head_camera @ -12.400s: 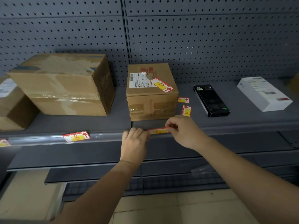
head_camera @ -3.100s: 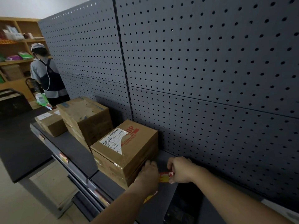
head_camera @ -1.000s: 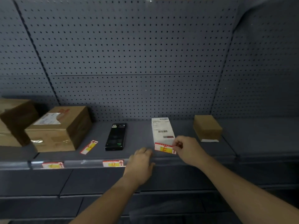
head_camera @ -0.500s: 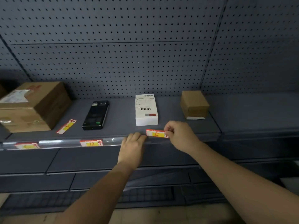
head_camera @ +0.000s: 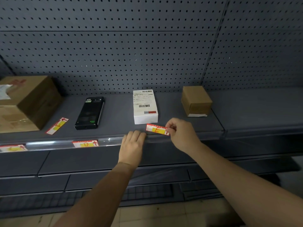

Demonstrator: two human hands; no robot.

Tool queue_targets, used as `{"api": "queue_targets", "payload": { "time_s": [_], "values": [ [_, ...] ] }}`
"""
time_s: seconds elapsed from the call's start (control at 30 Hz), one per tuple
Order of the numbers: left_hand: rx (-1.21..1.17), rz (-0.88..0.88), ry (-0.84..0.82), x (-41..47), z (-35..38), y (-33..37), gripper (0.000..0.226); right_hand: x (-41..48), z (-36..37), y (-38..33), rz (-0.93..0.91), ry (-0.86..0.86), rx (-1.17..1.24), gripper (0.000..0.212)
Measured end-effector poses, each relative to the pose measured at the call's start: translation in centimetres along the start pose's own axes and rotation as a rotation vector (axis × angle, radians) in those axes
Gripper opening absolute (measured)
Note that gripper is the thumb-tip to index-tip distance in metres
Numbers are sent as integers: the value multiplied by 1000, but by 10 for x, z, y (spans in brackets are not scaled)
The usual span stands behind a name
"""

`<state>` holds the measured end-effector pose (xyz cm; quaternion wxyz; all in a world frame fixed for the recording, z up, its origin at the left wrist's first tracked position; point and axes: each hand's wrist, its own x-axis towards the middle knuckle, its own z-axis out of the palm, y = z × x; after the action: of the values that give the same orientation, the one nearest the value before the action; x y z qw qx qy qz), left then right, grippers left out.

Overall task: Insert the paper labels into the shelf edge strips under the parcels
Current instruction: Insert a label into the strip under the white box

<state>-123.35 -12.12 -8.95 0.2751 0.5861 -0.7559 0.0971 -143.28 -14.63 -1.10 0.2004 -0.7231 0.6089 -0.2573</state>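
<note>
My right hand point(head_camera: 182, 133) pinches the right end of a red-and-yellow paper label marked E point(head_camera: 156, 129), held just above the shelf edge strip point(head_camera: 111, 142) in front of the white parcel point(head_camera: 145, 106). My left hand point(head_camera: 132, 145) presses its fingertips on the strip just left of that label. A label marked D point(head_camera: 85, 143) sits in the strip below the black parcel point(head_camera: 90, 113). Another label point(head_camera: 12, 147) sits in the strip at the far left. One loose label point(head_camera: 57, 125) lies on the shelf beside the large cardboard parcel point(head_camera: 24, 102).
A small brown box point(head_camera: 196, 100) stands on the shelf to the right of the white parcel. Grey pegboard point(head_camera: 131, 46) backs the shelf. More grey shelf fronts point(head_camera: 82, 163) run below the strip, and tiled floor point(head_camera: 164, 215) shows at the bottom.
The view has tilted and moved closer. My right hand has lifted the E label slightly and tilted it above the strip; my left hand stays on the strip edge.
</note>
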Motion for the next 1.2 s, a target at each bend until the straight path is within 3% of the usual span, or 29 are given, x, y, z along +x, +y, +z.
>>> {"api": "queue_targets", "payload": {
  "time_s": [0.43,0.73,0.87,1.2],
  "values": [
    [-135,51,-9,-8,0,-12,32,6,16,-9,-74,-99,-70,14],
    [-201,32,-109,-6,-17,-12,28,-3,32,-10,-374,-65,-372,13],
    [-215,23,-127,-3,-25,-10,20,-6,29,-12,-335,-1,-329,13],
    [27,-187,-190,38,-92,-6,27,0,-7,-60,-262,-132,-197,30]
  ]
}}
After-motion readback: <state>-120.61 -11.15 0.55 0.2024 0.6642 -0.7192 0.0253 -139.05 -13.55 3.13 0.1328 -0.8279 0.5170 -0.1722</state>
